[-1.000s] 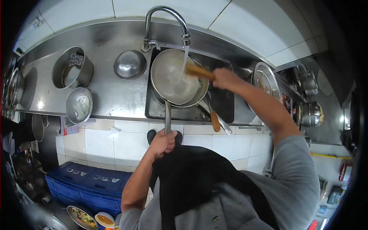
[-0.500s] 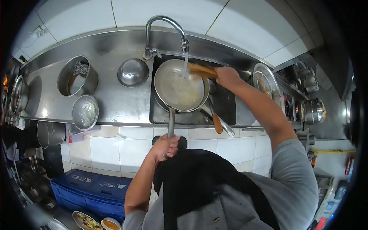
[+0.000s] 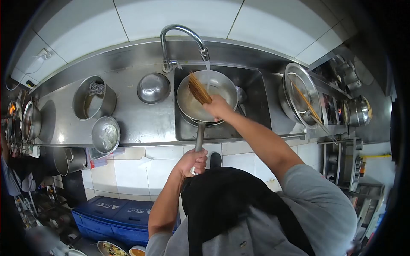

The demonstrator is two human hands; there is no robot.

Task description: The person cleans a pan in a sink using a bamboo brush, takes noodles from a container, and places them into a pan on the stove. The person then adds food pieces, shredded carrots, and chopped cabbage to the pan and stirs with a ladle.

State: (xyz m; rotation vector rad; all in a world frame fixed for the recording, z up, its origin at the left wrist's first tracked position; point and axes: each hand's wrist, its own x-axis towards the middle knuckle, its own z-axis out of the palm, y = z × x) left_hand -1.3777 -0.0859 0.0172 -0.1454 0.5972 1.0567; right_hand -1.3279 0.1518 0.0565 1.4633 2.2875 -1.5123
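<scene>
A frying pan [image 3: 184, 105] rests over the sink, on top of other cookware, under running water [image 3: 208, 77]. My left hand [image 3: 193, 162] is wrapped round its long metal handle [image 3: 200, 135], near the end. A bamboo brush [image 3: 199, 89] made of bundled thin sticks is gripped in my right hand [image 3: 218, 108]. Its bristles are over the left inner part of the pan, close to the surface; my hand is above the pan's right half. Beneath the pan, the other cookware is mostly hidden.
A curved faucet [image 3: 183, 27] arches over the sink [image 3: 256, 98]. To the left are an upturned metal bowl [image 3: 153, 88], a deep pot [image 3: 106, 100] with a scrubber, and a small bowl [image 3: 106, 135] at the counter edge. Strainers and basins [image 3: 294, 106] stand right. A blue bin [image 3: 98, 219] sits below.
My right hand has swung the brush from the pan's right rim to its left inner part. The view has shifted slightly. My left hand keeps hold of the handle.
</scene>
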